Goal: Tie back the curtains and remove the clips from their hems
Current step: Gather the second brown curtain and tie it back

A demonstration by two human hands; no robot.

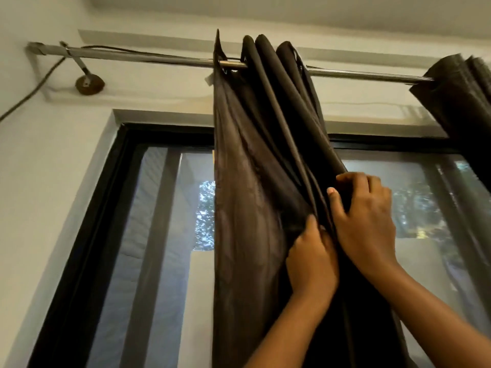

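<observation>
Nearest the camera, two bare forearms are raised from the lower right toward a dark curtain [255, 181], which is hung from a metal rod [159, 58] and drawn into a bunch in front of a black-framed window [111, 208]. A second dark curtain [462, 96] is gathered at the far right end of the same rod. A round wall bracket [89, 84] is fixed under the rod's left end, and a dark cable [29, 94] is run down the wall beside it.

The right hand [364, 219] is wrapped around the right-hand pleats of the middle curtain, fingers curled over the folds and thumb pressed against the front. The left hand [310, 258] is set just below and to the left, touching the right one, with its fingertips pinched into a fold of the same cloth. Both hands are thus closed on fabric.

The step in hand is judged to be the gathering of the pleats into one bundle, ahead of the tying back. No tie-back is seen. No clips are seen either, and the hems are out of view below the frame; the small pale tag near the top left edge of the curtain may be a label, though it is too blurred to be sure. The next move is expected to call for the bundle to be kept tight in one hand while the other is freed to bring a tie around it.
</observation>
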